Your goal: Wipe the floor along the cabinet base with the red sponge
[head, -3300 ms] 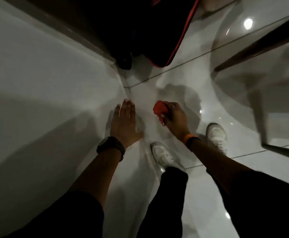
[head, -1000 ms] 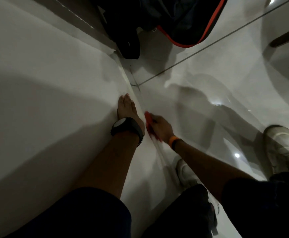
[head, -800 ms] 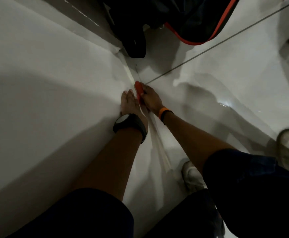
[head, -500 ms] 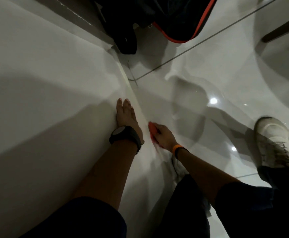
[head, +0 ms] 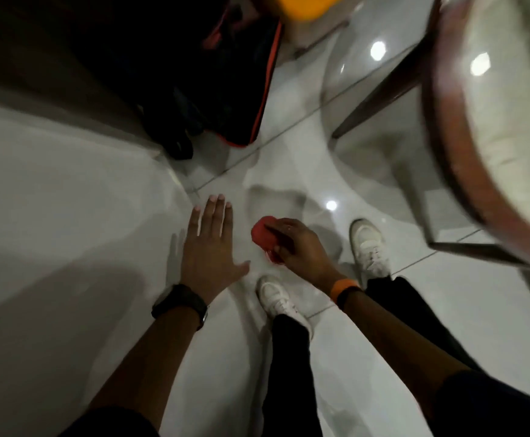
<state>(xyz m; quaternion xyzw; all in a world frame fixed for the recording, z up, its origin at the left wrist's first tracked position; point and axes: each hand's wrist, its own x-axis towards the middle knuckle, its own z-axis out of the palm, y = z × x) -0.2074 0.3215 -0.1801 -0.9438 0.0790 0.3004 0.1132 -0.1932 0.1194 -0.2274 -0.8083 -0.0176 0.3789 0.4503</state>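
My right hand (head: 298,249) is closed around the red sponge (head: 265,236), held above the glossy white floor (head: 367,357), a little right of the cabinet's white face (head: 68,231). Part of the sponge is hidden under my fingers. My left hand (head: 210,250) is spread flat with fingers apart, beside the cabinet face near its lower edge; whether it touches the surface I cannot tell. It holds nothing. A black watch sits on the left wrist and an orange band on the right.
A black bag with orange trim (head: 241,89) lies at the far end of the cabinet base. A chair with dark wooden legs (head: 383,96) and a pale seat (head: 509,121) stands to the right. My two white shoes (head: 369,244) stand on the tiles. A yellow object (head: 307,6) shows at top.
My right hand has lifted the sponge away from the cabinet base toward the right. My left hand has come off its braced pose and spread open. The view has risen and pulled back.
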